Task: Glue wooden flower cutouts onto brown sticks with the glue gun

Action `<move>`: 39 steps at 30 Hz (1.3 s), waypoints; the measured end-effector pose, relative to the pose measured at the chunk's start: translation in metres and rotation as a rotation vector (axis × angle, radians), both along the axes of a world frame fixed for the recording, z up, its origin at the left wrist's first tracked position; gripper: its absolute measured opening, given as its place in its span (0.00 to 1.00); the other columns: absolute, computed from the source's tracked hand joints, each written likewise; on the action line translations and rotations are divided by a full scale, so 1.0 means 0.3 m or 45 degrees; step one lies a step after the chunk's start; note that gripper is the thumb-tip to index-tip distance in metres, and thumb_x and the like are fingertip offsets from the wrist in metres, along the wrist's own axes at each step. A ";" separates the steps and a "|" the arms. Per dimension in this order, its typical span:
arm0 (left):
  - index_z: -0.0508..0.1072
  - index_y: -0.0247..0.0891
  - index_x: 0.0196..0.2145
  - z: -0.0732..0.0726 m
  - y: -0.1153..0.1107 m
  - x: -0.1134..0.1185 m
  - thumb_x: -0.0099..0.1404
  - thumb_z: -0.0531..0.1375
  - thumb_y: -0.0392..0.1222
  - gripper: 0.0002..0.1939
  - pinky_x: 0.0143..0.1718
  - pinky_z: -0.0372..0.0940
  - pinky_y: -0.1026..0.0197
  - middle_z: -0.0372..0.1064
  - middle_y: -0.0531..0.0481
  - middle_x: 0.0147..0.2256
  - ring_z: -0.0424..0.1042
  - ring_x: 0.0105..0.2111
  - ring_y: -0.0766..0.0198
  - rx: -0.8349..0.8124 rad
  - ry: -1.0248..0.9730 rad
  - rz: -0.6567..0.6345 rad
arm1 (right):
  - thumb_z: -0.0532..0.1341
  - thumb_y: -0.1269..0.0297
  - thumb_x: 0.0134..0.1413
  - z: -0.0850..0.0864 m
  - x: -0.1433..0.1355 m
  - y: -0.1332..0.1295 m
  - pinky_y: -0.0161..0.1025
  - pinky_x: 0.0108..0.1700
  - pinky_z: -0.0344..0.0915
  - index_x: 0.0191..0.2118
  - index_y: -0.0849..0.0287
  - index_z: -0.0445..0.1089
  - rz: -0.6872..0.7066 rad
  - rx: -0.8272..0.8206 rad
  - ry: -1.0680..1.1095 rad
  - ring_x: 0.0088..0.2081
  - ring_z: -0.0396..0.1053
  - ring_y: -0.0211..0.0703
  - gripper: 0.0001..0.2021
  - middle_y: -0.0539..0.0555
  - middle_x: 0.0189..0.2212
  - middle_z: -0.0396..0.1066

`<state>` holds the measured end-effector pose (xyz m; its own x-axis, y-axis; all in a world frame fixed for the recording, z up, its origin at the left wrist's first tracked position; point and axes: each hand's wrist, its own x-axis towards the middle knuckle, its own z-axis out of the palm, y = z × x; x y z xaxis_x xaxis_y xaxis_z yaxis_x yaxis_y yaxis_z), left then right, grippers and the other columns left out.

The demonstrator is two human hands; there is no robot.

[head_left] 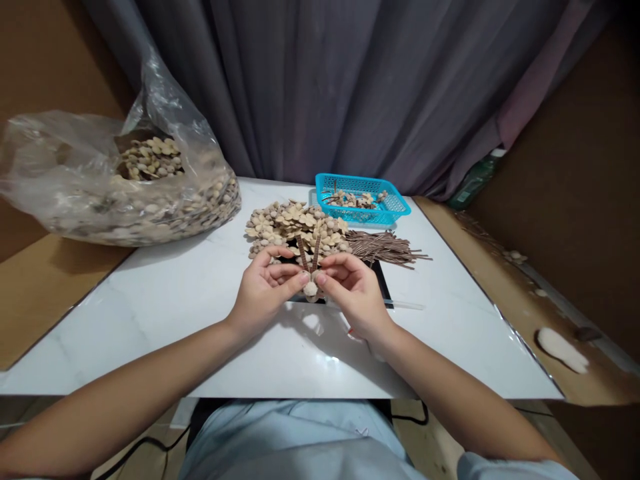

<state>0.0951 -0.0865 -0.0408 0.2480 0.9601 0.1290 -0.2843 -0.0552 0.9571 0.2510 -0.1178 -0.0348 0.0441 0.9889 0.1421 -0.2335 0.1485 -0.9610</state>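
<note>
Between my two hands, above the white table, is a small beige flower-shaped piece [311, 289] with a pale round bump. Two brown ribbed strips [316, 253] rise from it in a V. My left hand [267, 283] pinches its left side with thumb and forefinger, and my right hand [353, 287] pinches the right side the same way. Just beyond my fingers lies a heap of similar beige and grey-brown pieces [285, 223]. To the right of that heap sits a bundle of thin brown strips [385, 247]. Part of a black mat [383, 283] shows under the hands.
A large clear plastic bag [185, 210] full of the same pieces stands at the left. At the back is a blue basket [395, 210] with several pieces inside. A translucent stick [407, 305] lies right of my hands. A green bottle [475, 179] stands behind the right edge.
</note>
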 end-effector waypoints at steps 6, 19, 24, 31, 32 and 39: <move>0.67 0.40 0.43 -0.003 0.001 -0.011 0.53 0.69 0.37 0.21 0.29 0.66 0.68 0.76 0.54 0.28 0.73 0.25 0.69 -0.015 -0.015 -0.046 | 0.70 0.63 0.43 -0.003 0.007 0.000 0.31 0.30 0.68 0.36 0.57 0.68 0.035 0.016 0.014 0.26 0.70 0.34 0.14 0.47 0.25 0.73; 0.72 0.35 0.50 0.020 0.021 -0.020 0.52 0.69 0.42 0.28 0.39 0.71 0.60 0.78 0.45 0.34 0.77 0.39 0.57 -0.117 0.003 -0.024 | 0.70 0.66 0.43 -0.003 0.017 -0.001 0.32 0.29 0.69 0.40 0.58 0.67 0.253 -0.039 -0.047 0.24 0.73 0.35 0.18 0.49 0.26 0.76; 0.74 0.36 0.48 0.030 0.031 -0.014 0.52 0.69 0.41 0.25 0.38 0.72 0.60 0.78 0.44 0.37 0.77 0.35 0.60 -0.165 -0.050 0.028 | 0.70 0.65 0.43 -0.008 0.016 -0.002 0.32 0.28 0.69 0.42 0.58 0.66 0.266 -0.040 -0.079 0.24 0.73 0.35 0.18 0.48 0.25 0.75; 0.71 0.37 0.51 0.029 0.028 -0.034 0.59 0.61 0.47 0.23 0.41 0.70 0.57 0.77 0.44 0.38 0.75 0.41 0.56 0.004 -0.145 -0.121 | 0.70 0.64 0.44 -0.006 0.016 -0.004 0.35 0.31 0.72 0.40 0.55 0.67 0.149 0.050 -0.068 0.26 0.74 0.36 0.16 0.49 0.28 0.76; 0.70 0.38 0.51 0.027 0.024 -0.037 0.58 0.62 0.46 0.23 0.40 0.70 0.59 0.76 0.45 0.38 0.75 0.39 0.57 0.063 -0.101 -0.153 | 0.70 0.64 0.44 -0.005 0.016 -0.005 0.35 0.32 0.72 0.40 0.55 0.67 0.122 0.077 -0.066 0.27 0.74 0.37 0.16 0.49 0.28 0.76; 0.68 0.37 0.49 0.044 -0.006 -0.033 0.53 0.67 0.38 0.26 0.32 0.67 0.65 0.72 0.52 0.28 0.72 0.29 0.65 0.258 0.173 -0.114 | 0.70 0.61 0.44 0.004 0.018 -0.015 0.37 0.34 0.73 0.38 0.54 0.68 -0.007 0.160 -0.086 0.32 0.75 0.40 0.15 0.50 0.30 0.77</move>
<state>0.0852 -0.0883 -0.0275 0.3591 0.8914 0.2765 -0.1664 -0.2304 0.9588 0.2565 -0.1223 -0.0335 0.0354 0.9629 0.2675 -0.1678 0.2696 -0.9482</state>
